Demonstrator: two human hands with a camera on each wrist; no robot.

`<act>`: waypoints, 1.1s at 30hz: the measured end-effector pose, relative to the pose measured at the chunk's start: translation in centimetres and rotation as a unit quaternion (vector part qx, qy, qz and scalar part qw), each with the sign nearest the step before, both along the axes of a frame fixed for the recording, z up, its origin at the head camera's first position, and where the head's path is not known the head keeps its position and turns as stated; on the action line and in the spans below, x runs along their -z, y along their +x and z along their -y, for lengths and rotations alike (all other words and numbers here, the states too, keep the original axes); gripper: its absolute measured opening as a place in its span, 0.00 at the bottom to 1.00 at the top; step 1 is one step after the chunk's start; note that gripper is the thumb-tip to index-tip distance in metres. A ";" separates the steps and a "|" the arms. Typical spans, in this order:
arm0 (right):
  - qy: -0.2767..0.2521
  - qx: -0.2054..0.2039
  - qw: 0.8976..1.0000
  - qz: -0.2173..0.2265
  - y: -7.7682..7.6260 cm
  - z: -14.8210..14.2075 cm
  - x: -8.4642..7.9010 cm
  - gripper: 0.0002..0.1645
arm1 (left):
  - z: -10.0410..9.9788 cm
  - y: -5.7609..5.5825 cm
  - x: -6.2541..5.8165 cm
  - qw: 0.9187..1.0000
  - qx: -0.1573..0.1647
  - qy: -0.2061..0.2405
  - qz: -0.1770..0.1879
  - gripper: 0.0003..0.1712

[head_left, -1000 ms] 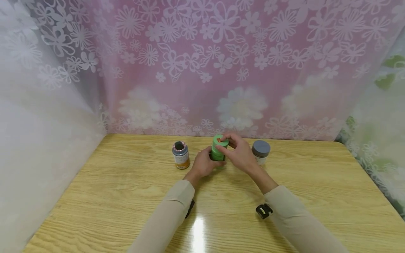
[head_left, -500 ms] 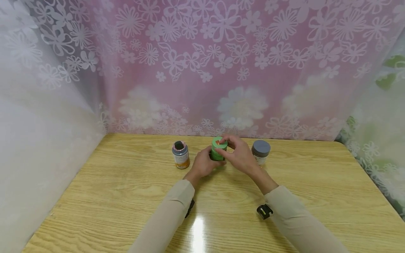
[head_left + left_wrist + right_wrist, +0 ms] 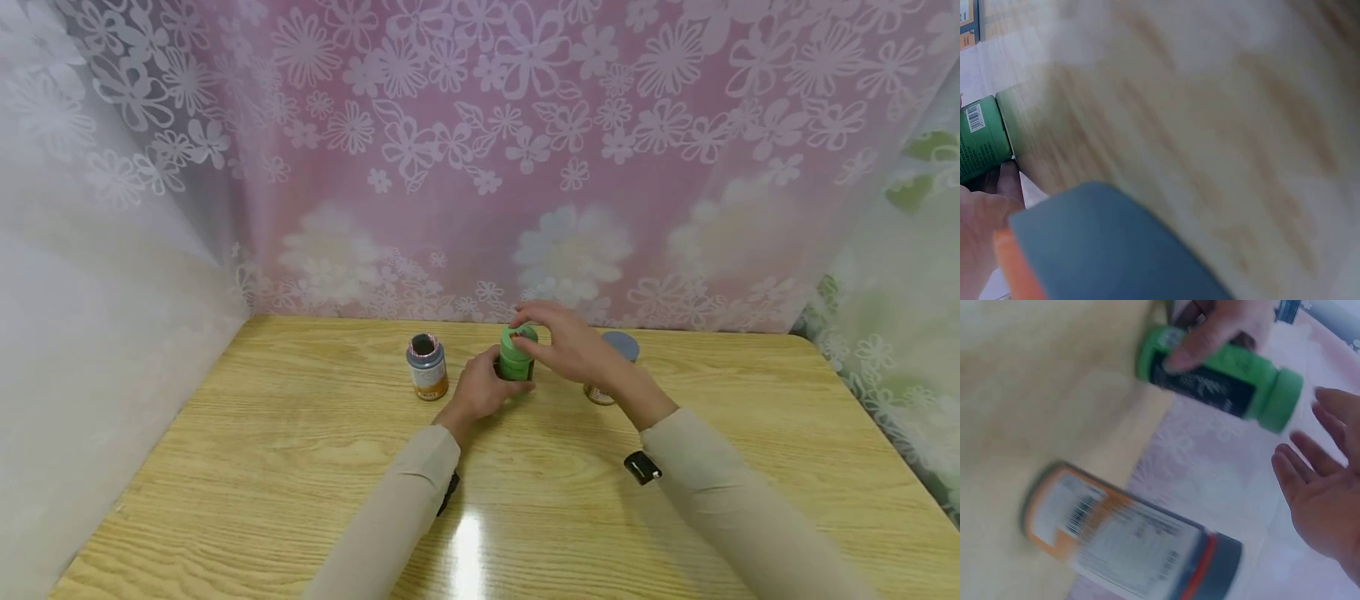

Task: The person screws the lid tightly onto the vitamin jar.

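My left hand grips a green bottle around its body, holding it upright on the table. The bottle has a green cap with a small orange mark on top. My right hand hovers beside and above this cap, thumb and fingers spread; the right wrist view shows a gap between fingertips and cap. Behind my right hand stands a white-and-orange bottle with a grey lid, partly hidden in the head view. In the left wrist view, the green bottle's barcode side shows above my left hand.
To the left stands a grey, white and orange bottle, its top uncapped with a torn-looking rim. The wooden table ends at a pink floral curtain at the back. Pale curtains hang on both sides.
My right hand has come off the green cap, lifting and shifting slightly right, with its fingers spreading. It now covers more of the right bottle. My left hand keeps its grip.
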State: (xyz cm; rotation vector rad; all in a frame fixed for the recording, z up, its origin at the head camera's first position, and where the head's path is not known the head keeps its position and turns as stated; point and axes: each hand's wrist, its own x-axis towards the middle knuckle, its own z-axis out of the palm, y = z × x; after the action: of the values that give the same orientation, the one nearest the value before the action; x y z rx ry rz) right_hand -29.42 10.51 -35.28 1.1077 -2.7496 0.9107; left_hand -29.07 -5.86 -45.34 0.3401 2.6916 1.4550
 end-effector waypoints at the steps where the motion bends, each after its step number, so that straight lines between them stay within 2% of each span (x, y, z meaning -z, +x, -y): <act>1: 0.021 -0.015 1.000 0.000 -0.2 0.0 -0.4 0.15 | 0.0 0.0 0.0 1.000 0.001 0.002 0.001 0.32; 5: 0.089 -0.073 0.993 0.017 -0.9 0.3 -1.7 0.18 | 0.1 -0.1 0.0 1.000 0.004 0.005 0.006 0.31; 10: 0.160 -0.096 0.981 0.049 -1.6 1.0 -2.6 0.23 | 0.1 -0.2 0.0 1.000 0.008 0.004 0.007 0.31; 15: 0.207 -0.085 0.973 0.061 -1.8 1.7 -3.3 0.24 | 0.1 -0.2 0.0 1.000 0.008 0.005 0.009 0.31; 23: 0.220 -0.084 0.970 0.065 -1.7 2.1 -3.6 0.22 | 0.1 -0.2 -0.1 1.000 0.007 0.007 0.009 0.31; 26: 0.230 -0.062 0.969 0.064 -1.5 2.4 -3.6 0.23 | 0.1 -0.1 -0.1 1.000 0.010 0.006 0.012 0.31; 33: 0.249 -0.008 0.968 0.024 -0.9 2.9 -3.2 0.23 | 0.1 0.0 -0.2 1.000 0.003 0.006 0.014 0.31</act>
State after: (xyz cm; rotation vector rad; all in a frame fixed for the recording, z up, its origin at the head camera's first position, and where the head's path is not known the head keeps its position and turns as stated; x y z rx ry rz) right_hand -30.29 7.66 -32.04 1.1735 -3.1047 0.2404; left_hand -29.12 -5.97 -45.12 0.3265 2.6589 1.4634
